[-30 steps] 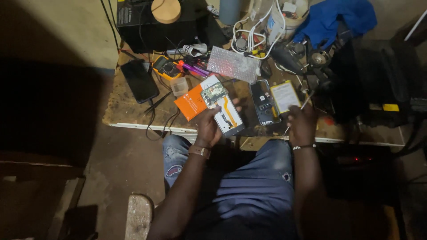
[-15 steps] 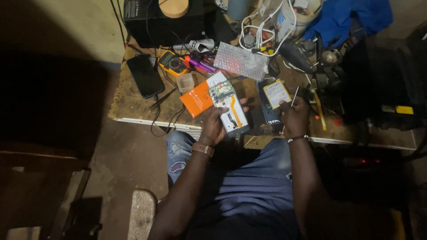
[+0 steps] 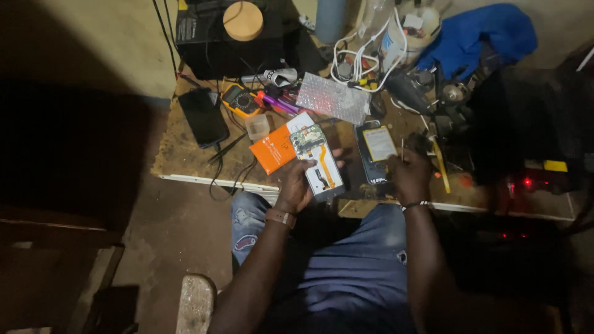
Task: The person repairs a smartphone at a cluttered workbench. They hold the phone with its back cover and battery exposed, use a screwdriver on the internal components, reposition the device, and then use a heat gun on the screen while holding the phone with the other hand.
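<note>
My left hand [image 3: 296, 185] grips an opened phone [image 3: 317, 162] with its back off, showing a green circuit board and an orange flex strip, held just above the near edge of the wooden workbench [image 3: 185, 162]. My right hand [image 3: 411, 174] pinches a thin metal tool [image 3: 402, 148] that points upward, next to a second opened phone [image 3: 376, 148] with a pale battery lying on the bench. An orange box [image 3: 272, 152] lies just left of the held phone.
A dark phone [image 3: 203, 116], a yellow multimeter [image 3: 240, 100], bubble wrap [image 3: 333, 98], white cables [image 3: 365, 62], a blue cloth [image 3: 476, 37] and a black box with a round wooden lid [image 3: 242, 21] crowd the bench. A wooden stool [image 3: 195, 303] stands by my knee.
My right hand has lifted off the bench edge and now holds the thin tool upright. My left hand keeps its hold on the opened phone, which stays beside the orange box.
</note>
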